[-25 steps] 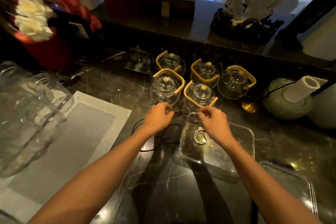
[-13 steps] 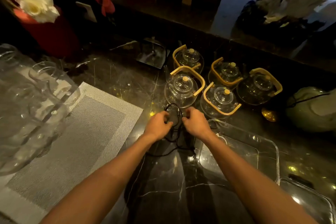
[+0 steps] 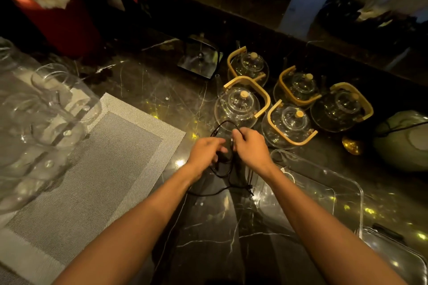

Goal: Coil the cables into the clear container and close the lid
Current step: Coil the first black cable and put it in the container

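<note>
gripping a black cable (image 3: 220,170) between them, the left hand (image 3: 205,152) and right hand (image 3: 251,148) curl their fingers round its loops just above the dark marble counter (image 3: 208,238). the cable's tail trails toward the person. the clear container (image 3: 342,183) sits open just right of the hands, its lid (image 3: 393,252) at the lower right. glass teapots (image 3: 240,104) stand behind.

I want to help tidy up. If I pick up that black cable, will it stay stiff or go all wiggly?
Probably wiggly: the black cable already droops in loose loops between the left hand and right hand. It looks thin, so likely light. Its free end trails on the counter and may uncoil if let go.
</note>
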`<action>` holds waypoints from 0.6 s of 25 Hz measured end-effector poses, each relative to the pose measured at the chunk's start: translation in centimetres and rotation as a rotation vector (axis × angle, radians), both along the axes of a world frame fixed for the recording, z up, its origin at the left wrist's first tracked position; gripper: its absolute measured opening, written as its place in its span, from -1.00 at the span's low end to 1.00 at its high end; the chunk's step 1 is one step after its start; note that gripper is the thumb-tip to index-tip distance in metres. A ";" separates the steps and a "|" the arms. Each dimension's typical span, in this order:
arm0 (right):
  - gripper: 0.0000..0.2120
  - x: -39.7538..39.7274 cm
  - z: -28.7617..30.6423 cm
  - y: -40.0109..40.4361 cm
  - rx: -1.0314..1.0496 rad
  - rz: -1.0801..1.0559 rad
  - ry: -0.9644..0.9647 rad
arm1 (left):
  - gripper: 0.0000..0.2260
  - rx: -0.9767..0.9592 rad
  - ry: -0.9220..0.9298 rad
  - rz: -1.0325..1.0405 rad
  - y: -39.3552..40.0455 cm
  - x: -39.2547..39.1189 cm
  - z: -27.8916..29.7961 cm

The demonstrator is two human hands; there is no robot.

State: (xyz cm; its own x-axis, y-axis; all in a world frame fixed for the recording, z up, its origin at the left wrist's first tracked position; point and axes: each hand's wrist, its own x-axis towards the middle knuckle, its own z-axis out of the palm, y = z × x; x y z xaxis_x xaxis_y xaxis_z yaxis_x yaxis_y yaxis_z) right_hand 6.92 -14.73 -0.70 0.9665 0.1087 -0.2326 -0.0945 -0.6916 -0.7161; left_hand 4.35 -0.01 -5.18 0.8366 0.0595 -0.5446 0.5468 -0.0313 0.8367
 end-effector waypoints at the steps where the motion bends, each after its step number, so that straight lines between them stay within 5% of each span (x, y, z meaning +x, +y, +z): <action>1: -0.61 -0.6 1.1 -0.3 0.073 0.018 0.004 | -0.67 -0.186 0.065 0.062 0.1 0.0 1.1; 4: -0.61 -2.6 4.1 -1.2 0.269 0.158 0.024 | -0.49 -0.486 0.140 0.116 0.2 0.1 3.7; 7: -0.73 -4.7 6.9 -2.6 0.388 0.266 0.051 | -0.67 -0.573 0.109 0.220 -0.5 -0.8 6.8; 11: -0.86 -7.3 8.7 -4.7 0.493 0.113 -0.044 | -0.82 -0.532 0.095 0.278 -1.2 -3.7 10.0; 15: -0.88 -8.8 9.5 -6.2 0.894 -0.156 -0.034 | -0.80 -0.405 0.144 0.139 -1.9 -8.5 10.7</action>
